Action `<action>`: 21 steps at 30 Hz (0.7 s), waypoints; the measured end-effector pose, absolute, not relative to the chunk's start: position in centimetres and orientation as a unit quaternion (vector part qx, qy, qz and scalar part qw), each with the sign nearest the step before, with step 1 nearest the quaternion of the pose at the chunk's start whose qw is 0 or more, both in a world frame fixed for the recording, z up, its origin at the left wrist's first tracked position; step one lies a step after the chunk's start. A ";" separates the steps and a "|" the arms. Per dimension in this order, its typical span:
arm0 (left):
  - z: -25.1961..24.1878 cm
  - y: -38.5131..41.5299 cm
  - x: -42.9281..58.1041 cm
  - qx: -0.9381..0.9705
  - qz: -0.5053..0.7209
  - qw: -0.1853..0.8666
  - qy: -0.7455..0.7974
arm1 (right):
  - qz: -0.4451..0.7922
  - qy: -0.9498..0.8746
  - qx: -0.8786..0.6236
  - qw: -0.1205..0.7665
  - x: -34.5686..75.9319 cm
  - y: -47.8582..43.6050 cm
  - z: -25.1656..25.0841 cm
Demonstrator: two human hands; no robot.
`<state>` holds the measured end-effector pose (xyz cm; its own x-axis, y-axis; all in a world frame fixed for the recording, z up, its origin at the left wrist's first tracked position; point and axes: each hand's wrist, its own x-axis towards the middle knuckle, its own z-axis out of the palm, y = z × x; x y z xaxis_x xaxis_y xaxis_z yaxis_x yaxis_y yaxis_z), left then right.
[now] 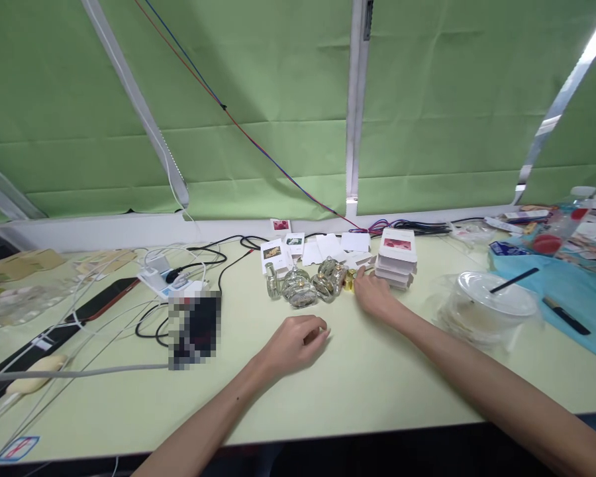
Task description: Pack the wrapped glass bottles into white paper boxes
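Note:
My right hand (372, 291) reaches to the gold caps (348, 281) beside the glass bottles, its fingertips at them; whether it grips one is hidden. My left hand (298, 341) rests on the table with fingers curled and a gap between thumb and forefinger, holding nothing that shows. Several clear glass bottles (300, 290) lie in a cluster in front of the hands, and a slim bottle (272, 281) stands at their left. Behind them are small white boxes with flower pictures (273, 255). A stack of white boxes (397, 248) stands just right of my right hand's fingers.
A lidded plastic bowl (496, 298) in a bag sits at the right, near a blue bag (576, 305) with a knife on it. Cables and a power strip (166, 281) spread over the left side. Egg-like items in a plastic tray (14, 301) are at far left.

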<state>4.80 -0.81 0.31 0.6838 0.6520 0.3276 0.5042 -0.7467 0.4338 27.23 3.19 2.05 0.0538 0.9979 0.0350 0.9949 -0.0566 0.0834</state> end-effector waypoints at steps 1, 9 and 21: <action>0.3 -0.8 4.8 0.904 0.236 0.157 0.320 | 0.039 0.680 0.732 0.020 27.2 3.2 2.1; 0.2 -1.2 4.7 0.906 0.237 0.148 0.318 | 0.021 0.658 0.752 0.027 26.8 2.8 2.5; -0.2 -1.4 5.3 0.903 0.252 0.153 0.313 | 0.031 0.680 0.733 0.005 26.7 1.7 4.1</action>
